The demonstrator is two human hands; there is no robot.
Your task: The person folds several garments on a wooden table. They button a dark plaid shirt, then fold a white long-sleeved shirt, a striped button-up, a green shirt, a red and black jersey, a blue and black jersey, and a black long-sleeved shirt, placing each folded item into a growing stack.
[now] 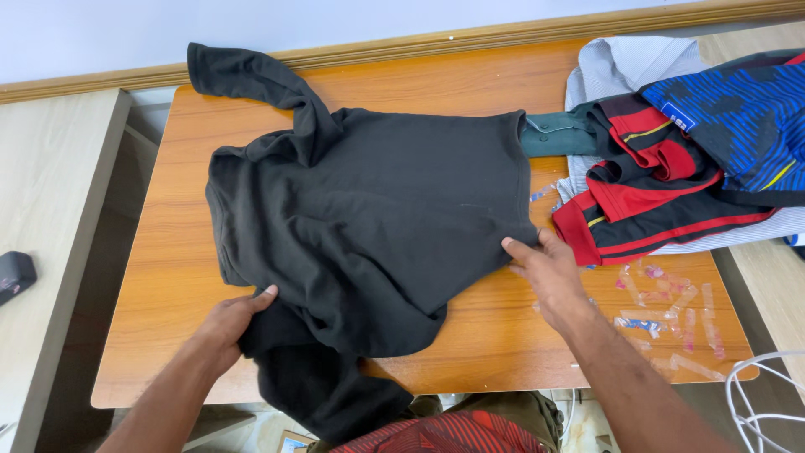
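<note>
Black sweater lies spread on the table; my left hand grips its lower hem, my right hand presses flat, fingers together, on its corner, beside piled clothes

A single view, from a camera worn on the person's head, looks steeply down and forward over the wooden worktop toward the pale wall beyond its far edge. It sits close: both forearms enter from the bottom edge, and the worktop fills most of the picture, its right end running out of view. No second view shares the scene
</note>
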